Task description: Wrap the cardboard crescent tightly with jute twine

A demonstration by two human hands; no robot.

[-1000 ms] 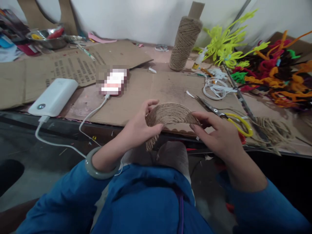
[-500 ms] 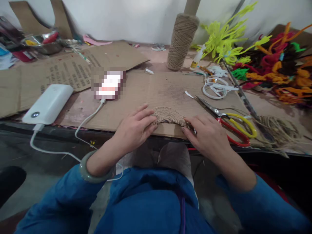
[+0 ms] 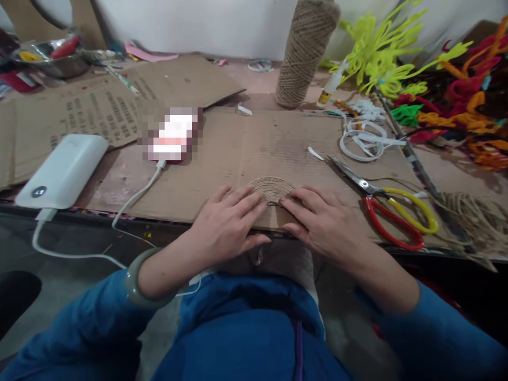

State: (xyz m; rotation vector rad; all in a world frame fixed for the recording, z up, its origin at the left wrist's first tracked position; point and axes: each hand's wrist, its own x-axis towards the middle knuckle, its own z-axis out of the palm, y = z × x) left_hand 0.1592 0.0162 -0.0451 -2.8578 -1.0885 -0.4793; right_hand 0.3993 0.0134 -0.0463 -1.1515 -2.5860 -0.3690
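Note:
A curved piece made of brown twine laid in close arcs (image 3: pixel 273 186) rests on the cardboard sheet (image 3: pixel 222 153) near the table's front edge. My left hand (image 3: pixel 228 222) lies flat over its left end, fingers stretched out. Over the right end, my right hand (image 3: pixel 317 217) presses down with its fingers extended and slightly blurred. Both hands cover the ends, so only the arched middle shows. To the right of my right hand lie scissors (image 3: pixel 381 198) with one red and one yellow handle.
A twine spool (image 3: pixel 305 53) stands at the back beside a small glue bottle (image 3: pixel 332 87). White strip loops (image 3: pixel 363 140) lie behind the scissors. A white power bank (image 3: pixel 63 169) and a blurred-out phone (image 3: pixel 174 132) sit left, joined to cables. Bright yellow craft flowers (image 3: pixel 384 58) stand back right.
My hands have moved inward over the twine piece and lie flatter, covering more of its ends. The camera view has shifted slightly.

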